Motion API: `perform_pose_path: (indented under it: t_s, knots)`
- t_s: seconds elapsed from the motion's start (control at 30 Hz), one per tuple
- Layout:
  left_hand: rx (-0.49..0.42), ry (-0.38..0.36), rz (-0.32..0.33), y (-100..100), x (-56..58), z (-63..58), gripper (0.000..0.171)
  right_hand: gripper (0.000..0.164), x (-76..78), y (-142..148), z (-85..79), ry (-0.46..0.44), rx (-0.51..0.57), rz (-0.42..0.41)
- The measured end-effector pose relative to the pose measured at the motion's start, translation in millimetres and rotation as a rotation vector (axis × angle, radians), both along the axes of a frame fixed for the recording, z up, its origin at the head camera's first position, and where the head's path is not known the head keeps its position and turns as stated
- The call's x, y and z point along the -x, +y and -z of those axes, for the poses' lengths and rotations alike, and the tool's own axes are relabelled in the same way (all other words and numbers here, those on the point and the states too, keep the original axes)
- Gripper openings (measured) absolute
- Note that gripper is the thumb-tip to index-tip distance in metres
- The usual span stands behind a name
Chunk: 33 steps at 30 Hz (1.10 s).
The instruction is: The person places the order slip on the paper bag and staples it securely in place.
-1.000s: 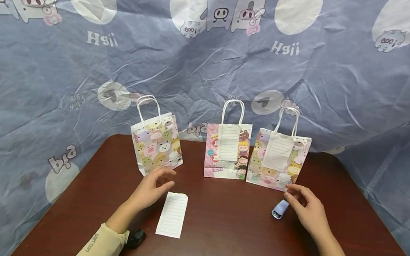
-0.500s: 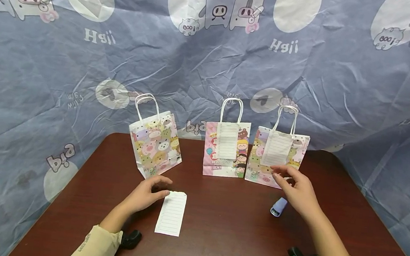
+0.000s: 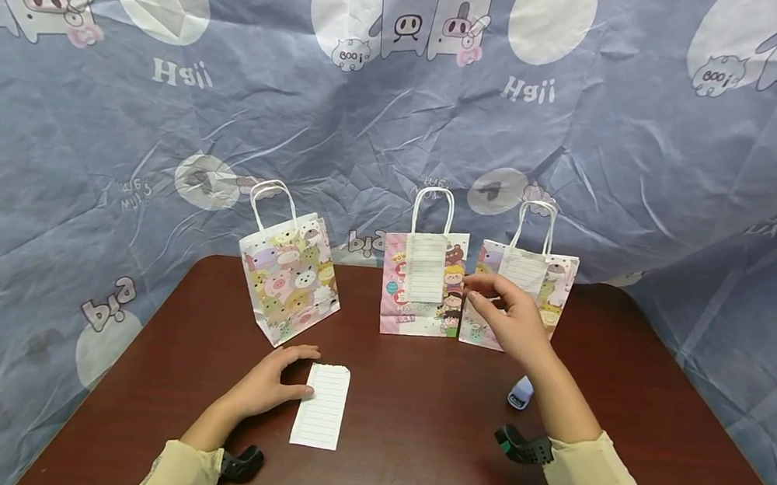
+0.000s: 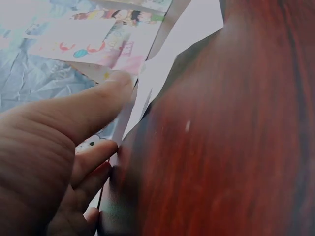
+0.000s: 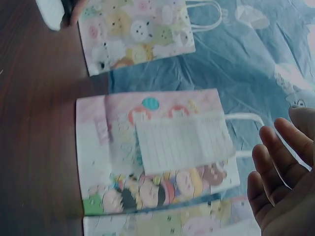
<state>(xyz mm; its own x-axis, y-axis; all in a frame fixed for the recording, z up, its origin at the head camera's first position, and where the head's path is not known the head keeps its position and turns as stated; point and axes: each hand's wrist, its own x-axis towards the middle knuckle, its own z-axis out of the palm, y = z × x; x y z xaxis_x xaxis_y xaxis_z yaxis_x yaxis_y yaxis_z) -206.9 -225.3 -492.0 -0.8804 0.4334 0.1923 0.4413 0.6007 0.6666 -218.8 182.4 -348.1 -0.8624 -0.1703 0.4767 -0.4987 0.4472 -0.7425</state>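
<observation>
My left hand is low over the table beside a lined paper slip, its thumb at the slip's left edge and its fingers loosely spread. In the left wrist view the thumb meets the slip's edge, while the other fingers stay apart from it. My right hand is raised, fingers relaxed and holding nothing, in front of an animal-print paper bag on the right. Its fingertips are near a pink-and-white paper bag in the middle. Both bags bear lined slips, one the middle slip.
Another animal-print paper bag stands turned at the left, without a visible slip on its front. A small lavender object, perhaps a mini stapler, lies partly hidden by my right forearm. A patterned blue cloth hangs behind the brown table.
My right hand has moved left and farther forward from above the lavender object, toward the middle bag. My left hand has come lower, with its thumb now at the loose slip's edge.
</observation>
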Motion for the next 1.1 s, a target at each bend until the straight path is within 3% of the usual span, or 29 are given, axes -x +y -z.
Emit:
perform_pose_path:
  t_s: [0.13, 0.37, 0.67, 0.83, 1.1]
  knots:
    - [0.036, 0.035, 0.062, -3.1, -0.4, 1.9, 0.065, 0.025, 6.1, -15.4, -7.6, -0.009, 0.006, -0.034]
    - [0.035, -0.019, 0.116, -9.4, -2.5, 1.0, 0.082, 0.027, 19.7, -40.4, -16.6, -0.049, 0.045, -0.128]
    - [0.068, 0.003, 0.151, -9.9, -2.5, 1.1, 0.073, 0.034, 38.6, -76.7, -29.5, -0.098, 0.07, -0.249]
    - [0.081, 0.003, 0.153, -9.5, -0.3, -0.1, 0.073, 0.034, 46.2, -97.2, -36.2, -0.11, 0.085, -0.269]
    - [0.051, 0.002, 0.154, -9.0, -2.3, 3.0, 0.073, 0.041, 60.1, -129.8, -37.1, -0.205, 0.073, -0.331]
